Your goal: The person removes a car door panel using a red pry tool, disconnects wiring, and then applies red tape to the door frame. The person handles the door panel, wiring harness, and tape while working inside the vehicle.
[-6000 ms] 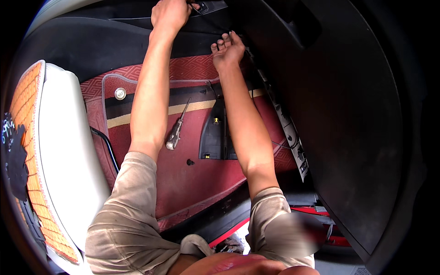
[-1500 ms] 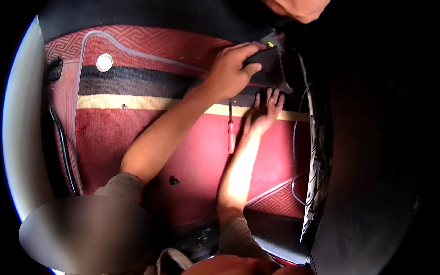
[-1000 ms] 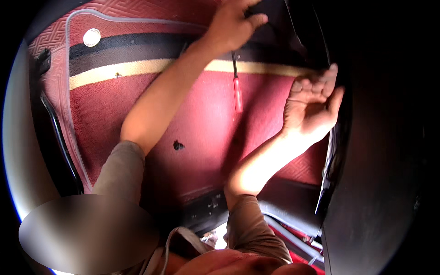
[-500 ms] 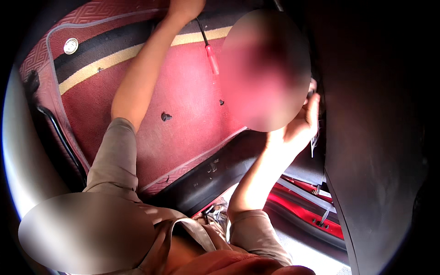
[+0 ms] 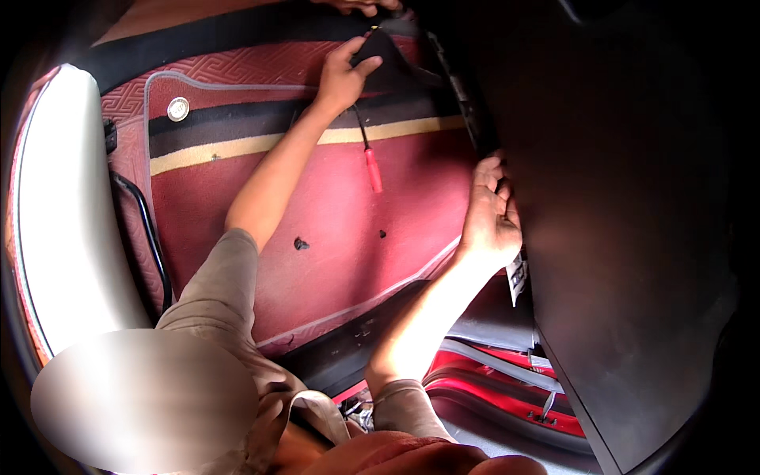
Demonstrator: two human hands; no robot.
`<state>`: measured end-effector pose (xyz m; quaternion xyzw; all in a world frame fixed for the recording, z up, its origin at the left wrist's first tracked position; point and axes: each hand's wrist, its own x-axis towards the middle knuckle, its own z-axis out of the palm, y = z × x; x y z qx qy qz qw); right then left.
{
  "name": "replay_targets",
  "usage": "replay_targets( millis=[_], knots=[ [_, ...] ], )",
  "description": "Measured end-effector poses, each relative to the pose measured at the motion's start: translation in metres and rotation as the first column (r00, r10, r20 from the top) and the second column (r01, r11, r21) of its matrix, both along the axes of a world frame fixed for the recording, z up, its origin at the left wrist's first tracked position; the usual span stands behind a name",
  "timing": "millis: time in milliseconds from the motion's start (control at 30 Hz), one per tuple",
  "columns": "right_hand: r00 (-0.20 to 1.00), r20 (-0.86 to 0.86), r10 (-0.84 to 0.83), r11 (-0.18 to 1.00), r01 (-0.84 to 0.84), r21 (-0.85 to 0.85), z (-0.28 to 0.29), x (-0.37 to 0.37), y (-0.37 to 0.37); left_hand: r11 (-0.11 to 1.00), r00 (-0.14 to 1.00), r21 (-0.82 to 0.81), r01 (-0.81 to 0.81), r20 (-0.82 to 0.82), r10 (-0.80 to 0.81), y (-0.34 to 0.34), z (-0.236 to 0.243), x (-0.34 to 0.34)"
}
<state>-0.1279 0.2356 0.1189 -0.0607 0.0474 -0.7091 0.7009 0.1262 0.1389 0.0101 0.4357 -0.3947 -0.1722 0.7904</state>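
Note:
My left hand (image 5: 344,79) grips a dark plastic trim piece (image 5: 386,65) at the far end of the red, striped floor mat (image 5: 317,198). My right hand (image 5: 491,214) is at the right edge of the footwell, fingers bent against the black trim and strip (image 5: 517,277); anything between them is hidden. A red-handled screwdriver (image 5: 372,166) lies between my hands, with small black clips (image 5: 301,244) nearer me and a round badge (image 5: 178,108) to the left.
A pale seat (image 5: 63,206) with a black bar (image 5: 146,222) bounds the left. A large dark panel (image 5: 609,237) fills the right. The black sill (image 5: 340,344) and red door opening (image 5: 491,376) are below. Another person's fingers (image 5: 364,8) show at the top.
Over the last moments my right hand has moved from the mat to the right-hand trim. The plastic piece, lying on the mat six seconds ago, is now in my left hand.

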Motion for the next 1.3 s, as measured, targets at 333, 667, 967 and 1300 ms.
replay_targets(
  millis=[333,667,967,1300],
  knots=[
    [0.997,-0.08,-0.014,0.999,0.016,0.035,-0.002,-0.002,0.01,0.998,0.995,-0.034,-0.059,-0.081,0.056,-0.012,-0.013,0.006],
    [0.999,-0.034,-0.008,0.999,0.009,0.041,0.013,-0.002,0.027,0.999,1.0,-0.028,0.016,-0.026,-0.017,-0.005,-0.005,-0.001],
    [1.0,0.022,-0.01,1.0,0.009,0.018,0.032,0.003,0.043,0.997,0.997,-0.07,-0.02,0.077,0.025,0.002,-0.002,-0.003],
    [0.936,0.157,0.316,0.949,-0.315,-0.03,0.024,-0.009,0.053,0.998,0.996,-0.013,0.062,0.071,-0.061,-0.006,-0.011,-0.006]
  ],
)
